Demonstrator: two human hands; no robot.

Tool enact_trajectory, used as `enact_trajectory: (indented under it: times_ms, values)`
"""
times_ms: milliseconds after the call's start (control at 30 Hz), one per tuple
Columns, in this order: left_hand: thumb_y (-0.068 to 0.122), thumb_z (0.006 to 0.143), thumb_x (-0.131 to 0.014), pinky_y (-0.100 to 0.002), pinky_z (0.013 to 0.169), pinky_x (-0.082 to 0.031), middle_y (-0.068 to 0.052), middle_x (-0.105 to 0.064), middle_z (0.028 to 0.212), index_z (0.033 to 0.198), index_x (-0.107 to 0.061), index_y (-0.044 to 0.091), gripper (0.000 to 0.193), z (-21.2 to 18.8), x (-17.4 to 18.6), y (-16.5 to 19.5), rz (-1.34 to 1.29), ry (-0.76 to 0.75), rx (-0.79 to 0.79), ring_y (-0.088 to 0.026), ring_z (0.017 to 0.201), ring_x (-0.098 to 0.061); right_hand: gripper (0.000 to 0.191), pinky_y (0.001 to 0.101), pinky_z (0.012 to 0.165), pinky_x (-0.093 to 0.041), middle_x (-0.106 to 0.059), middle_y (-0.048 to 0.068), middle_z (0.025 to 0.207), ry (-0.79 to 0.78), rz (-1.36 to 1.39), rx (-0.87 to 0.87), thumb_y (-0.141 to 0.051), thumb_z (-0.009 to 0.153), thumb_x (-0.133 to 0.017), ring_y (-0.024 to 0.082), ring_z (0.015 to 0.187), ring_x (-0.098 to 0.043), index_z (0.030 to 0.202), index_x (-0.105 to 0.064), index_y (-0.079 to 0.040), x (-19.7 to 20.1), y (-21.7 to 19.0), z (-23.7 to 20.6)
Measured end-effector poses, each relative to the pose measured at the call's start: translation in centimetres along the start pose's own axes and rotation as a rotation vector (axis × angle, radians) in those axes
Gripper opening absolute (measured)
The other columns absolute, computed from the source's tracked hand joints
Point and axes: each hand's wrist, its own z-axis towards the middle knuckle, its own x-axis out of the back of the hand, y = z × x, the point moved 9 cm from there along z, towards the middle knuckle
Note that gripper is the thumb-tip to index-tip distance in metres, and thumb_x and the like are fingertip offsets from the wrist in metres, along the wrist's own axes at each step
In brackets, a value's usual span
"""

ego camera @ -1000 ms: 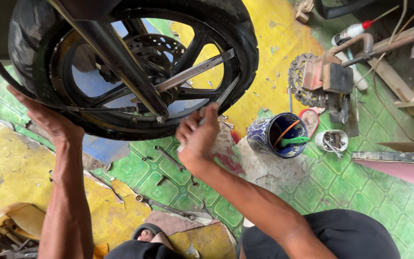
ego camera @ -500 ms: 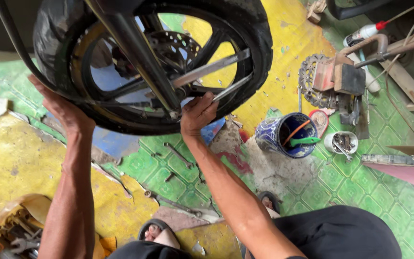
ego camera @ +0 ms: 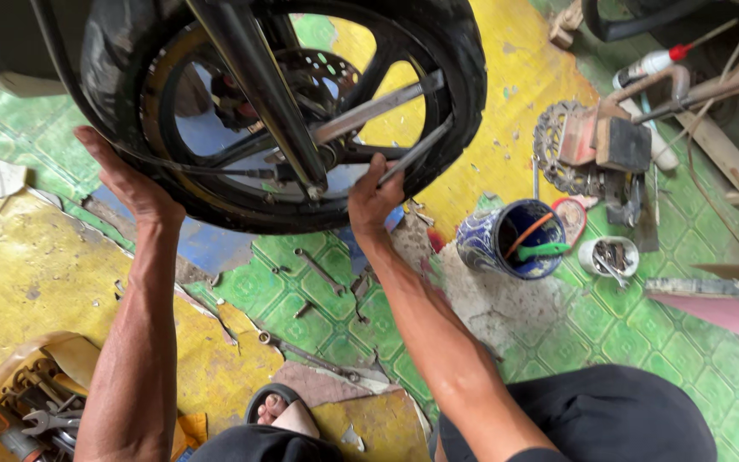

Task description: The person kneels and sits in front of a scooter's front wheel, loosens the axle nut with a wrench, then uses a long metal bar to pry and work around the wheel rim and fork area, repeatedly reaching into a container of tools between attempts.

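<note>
The motorcycle wheel (ego camera: 284,111) hung above the floor at twelve o'clock. The left hand (ego camera: 126,175) cupped the tyre at eight o'clock, fingers spread. The right hand (ego camera: 372,198) had risen from below the rim, fingers clamped on a spoke (ego camera: 412,154) near the hub.

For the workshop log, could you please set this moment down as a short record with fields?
Left hand: palm pressed on the black tyre
Right hand: fingers at the wheel hub, by the fork leg
Wheel: spoked, brake disc behind the spokes
Floor: green patterned, with spanners lying loose
Right of wheel: blue can holding tools, small white tub
Lower left: tray of tools
</note>
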Motion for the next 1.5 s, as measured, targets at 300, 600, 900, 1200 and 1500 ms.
enact_trajectory:
  times_ms: [300, 600, 900, 1200, 1500]
  values:
    - [0.072, 0.097, -0.048, -0.029, 0.097, -0.056, -0.002, -0.070, 0.112, 0.120, -0.069, 0.006, 0.073, -0.6, -0.4, -0.1, 0.004, -0.025, -0.013, -0.012, 0.102, -0.065, 0.032, 0.0310, 0.053, -0.042, -0.051, 0.001, 0.062, -0.088, 0.065, -0.001, -0.028, 0.108, -0.057, 0.010, 0.056, -0.050, 0.089, -0.050, -0.004, -0.3, 0.5, 0.4]
    - [0.068, 0.102, -0.048, -0.029, 0.092, -0.053, 0.000, -0.067, 0.105, 0.116, -0.069, 0.007, 0.066, -1.0, -0.9, -0.5, -0.089, -0.031, -0.003, -0.011, 0.095, -0.061, 0.025, 0.0334, 0.050, -0.033, -0.044, 0.002, 0.061, -0.200, -0.037, 0.076, -0.023, 0.109, -0.054, 0.009, 0.054, -0.043, 0.093, -0.049, -0.004, 0.4, 0.8, 1.1]
    - [0.074, 0.104, -0.031, -0.033, 0.092, -0.051, -0.005, -0.064, 0.105, 0.121, -0.062, 0.003, 0.079, -2.5, -0.2, -0.8, -0.012, -0.151, 0.045, -0.016, 0.092, -0.057, 0.025, 0.0342, 0.054, -0.037, -0.044, 0.001, 0.066, -0.229, 0.020, 0.100, -0.021, 0.109, -0.056, 0.010, 0.058, -0.043, 0.093, -0.046, -0.004, 1.0, -0.5, 0.7]
    - [0.018, 0.090, -0.075, -0.043, 0.093, -0.052, -0.020, -0.064, 0.118, 0.122, -0.060, 0.000, 0.040, -20.3, -9.8, -1.7, 0.919, -0.681, -0.395, -0.036, 0.110, -0.064, 0.019, 0.0320, 0.057, -0.041, -0.050, 0.003, 0.070, -0.276, 0.072, 0.087, -0.017, 0.107, -0.058, 0.010, 0.063, -0.047, 0.100, -0.049, -0.001, 1.1, -1.6, 0.9]
    - [0.051, 0.096, -0.063, -0.052, 0.097, -0.043, -0.028, -0.062, 0.114, 0.121, -0.056, -0.009, 0.065, -17.9, -29.4, -4.9, 1.182, -0.927, -0.641, -0.044, 0.106, -0.059, 0.037, 0.0480, 0.070, -0.052, -0.066, 0.016, 0.088, -0.434, -0.456, 0.562, -0.033, 0.092, -0.069, 0.036, 0.078, -0.067, 0.113, -0.057, -0.006, 1.7, -4.0, 0.2]
